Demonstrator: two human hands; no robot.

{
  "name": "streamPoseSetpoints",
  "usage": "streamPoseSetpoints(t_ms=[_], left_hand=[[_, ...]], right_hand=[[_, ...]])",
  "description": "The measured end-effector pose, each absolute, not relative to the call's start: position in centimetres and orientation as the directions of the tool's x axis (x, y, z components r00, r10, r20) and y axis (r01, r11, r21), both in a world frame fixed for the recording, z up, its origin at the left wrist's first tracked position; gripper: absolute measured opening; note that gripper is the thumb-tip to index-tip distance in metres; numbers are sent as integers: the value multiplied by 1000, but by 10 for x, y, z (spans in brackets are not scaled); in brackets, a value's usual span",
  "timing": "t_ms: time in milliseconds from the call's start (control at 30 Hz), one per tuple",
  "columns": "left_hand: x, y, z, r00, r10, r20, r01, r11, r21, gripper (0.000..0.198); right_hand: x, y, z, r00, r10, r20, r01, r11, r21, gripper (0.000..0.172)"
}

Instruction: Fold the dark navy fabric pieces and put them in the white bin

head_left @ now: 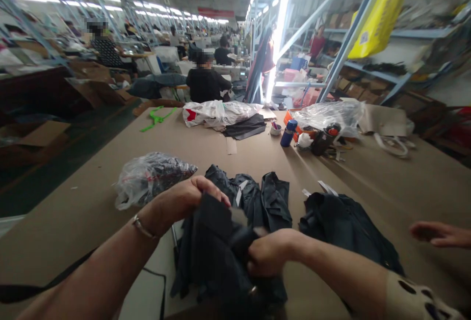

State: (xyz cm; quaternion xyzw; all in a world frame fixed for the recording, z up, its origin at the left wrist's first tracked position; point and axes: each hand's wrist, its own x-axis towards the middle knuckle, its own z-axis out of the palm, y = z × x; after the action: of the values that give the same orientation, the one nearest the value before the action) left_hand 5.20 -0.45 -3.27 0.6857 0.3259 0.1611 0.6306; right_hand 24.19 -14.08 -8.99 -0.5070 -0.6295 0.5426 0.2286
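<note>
A dark piece of clothing is lifted off the table between my two hands. My left hand is closed on its upper edge, thumb side toward me. Lower and to the right, my right hand grips a bunched fold of the same cloth. Just beyond lie more dark garments, one with a white label. To the right rests another folded dark garment with white tags at its far end. The garment's exact kind cannot be made out.
Another person's hand reaches in at the right edge. On the brown table are a clear plastic bag, a blue bottle, a black bottle, a green hanger and plastic-wrapped goods. People sit working farther back.
</note>
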Motion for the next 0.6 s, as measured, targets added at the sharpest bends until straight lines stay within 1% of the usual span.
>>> streamPoseSetpoints(t_ms=[33, 67, 100, 133, 167, 200, 233, 300, 333, 400, 433, 467, 500, 533, 567, 600], left_hand=[[55, -6, -35, 801, 564, -200, 305, -97, 948, 9], [57, -7, -39, 836, 515, -192, 347, -222, 911, 12], [60, -10, -42, 855, 494, -161, 363, -345, 866, 17], [62, -12, -45, 864, 493, -106, 353, -443, 824, 20], [66, -13, -45, 865, 500, -36, 324, -504, 800, 22], [69, -14, -43, 858, 513, 34, 284, -529, 800, 22], [74, -13, -40, 838, 536, 103, 239, -529, 814, 22], [83, -8, -33, 807, 558, 192, 171, -532, 829, 21], [88, -4, -31, 814, 543, 207, 167, -561, 811, 21], [97, 5, -31, 853, 486, 192, 208, -653, 728, 21], [100, 8, -33, 867, 467, 175, 230, -686, 690, 22], [104, 11, -35, 863, 475, 170, 245, -690, 681, 22], [107, 11, -37, 844, 508, 171, 249, -654, 714, 21], [110, 10, -39, 824, 546, 151, 235, -573, 785, 20], [114, 8, -39, 795, 597, 111, 207, -439, 874, 17], [117, 5, -39, 760, 648, 50, 171, -273, 947, 13]], right_hand=[[250, -135, -85, -388, 880, -275, 458, -75, -886, 45], [262, -129, -76, -398, 873, -283, 530, -33, -847, 50], [276, -123, -62, -423, 861, -284, 599, 30, -800, 51], [290, -119, -45, -466, 840, -277, 647, 110, -754, 46], [304, -115, -27, -523, 811, -263, 662, 192, -724, 36], [315, -112, -10, -574, 784, -235, 647, 258, -717, 24], [322, -110, 4, -606, 769, -204, 624, 300, -722, 15], [323, -109, 19, -601, 782, -165, 602, 307, -738, 19], [318, -110, 19, -568, 807, -163, 621, 290, -729, 21], [304, -113, 12, -500, 847, -179, 692, 267, -671, 21], [298, -115, 8, -501, 845, -189, 718, 284, -636, 22], [294, -115, 7, -526, 828, -194, 726, 317, -611, 20], [294, -114, 8, -569, 796, -206, 715, 356, -601, 16], [298, -112, 11, -606, 767, -209, 695, 383, -608, 12], [304, -109, 15, -616, 766, -184, 675, 392, -625, 10], [312, -104, 18, -595, 792, -134, 656, 383, -650, 12]])
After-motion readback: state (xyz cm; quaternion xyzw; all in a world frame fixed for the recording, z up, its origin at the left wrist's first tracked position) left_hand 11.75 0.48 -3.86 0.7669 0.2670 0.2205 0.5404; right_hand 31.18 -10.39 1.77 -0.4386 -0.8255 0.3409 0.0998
